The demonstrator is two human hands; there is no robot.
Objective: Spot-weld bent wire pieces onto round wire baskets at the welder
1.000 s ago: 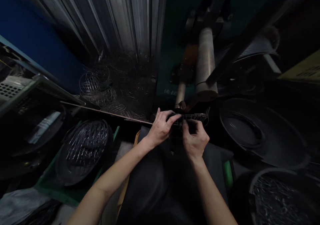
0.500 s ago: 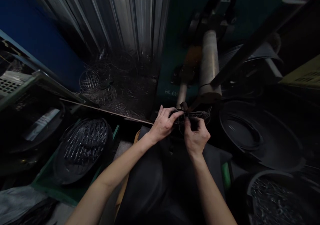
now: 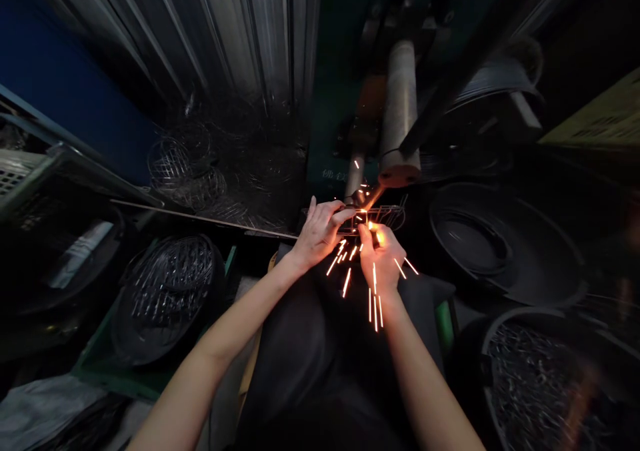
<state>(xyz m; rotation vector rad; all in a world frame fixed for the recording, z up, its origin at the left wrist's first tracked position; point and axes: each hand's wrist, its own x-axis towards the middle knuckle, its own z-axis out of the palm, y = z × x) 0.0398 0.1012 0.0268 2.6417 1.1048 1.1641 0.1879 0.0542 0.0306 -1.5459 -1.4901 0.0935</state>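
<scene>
Left hand (image 3: pixel 320 232) and right hand (image 3: pixel 383 256) both closed on a small wire frame (image 3: pixel 383 216), held level under the welder tip (image 3: pixel 361 199) at 12 o'clock from the hands. Left fingers curled over the frame's near-left edge; right thumb and forefinger pinching its near rail. Sparks (image 3: pixel 373 291) flying from the contact point down toward 6 o'clock, across the right wrist and the dark apron (image 3: pixel 310 344) — one joint under weld at this instant.

Progress, as judged: frame seated, weld struck, piece not yet let go. Number of joints already made on this frame not readable — too dim, wires too fine; probably more than one crossing left.

Surroundings:
- Finished-looking wire baskets (image 3: pixel 180 167) heaped at 10 o'clock.
- Tub of wire pieces (image 3: pixel 167 291) at 8 o'clock.
- Second tub (image 3: pixel 540 384) at 4 o'clock, also full of wires.
- Black basin (image 3: pixel 500 251) at 3 o'clock.
- Steel cylinder (image 3: pixel 397 111) of the machine upright at 12 o'clock.
</scene>
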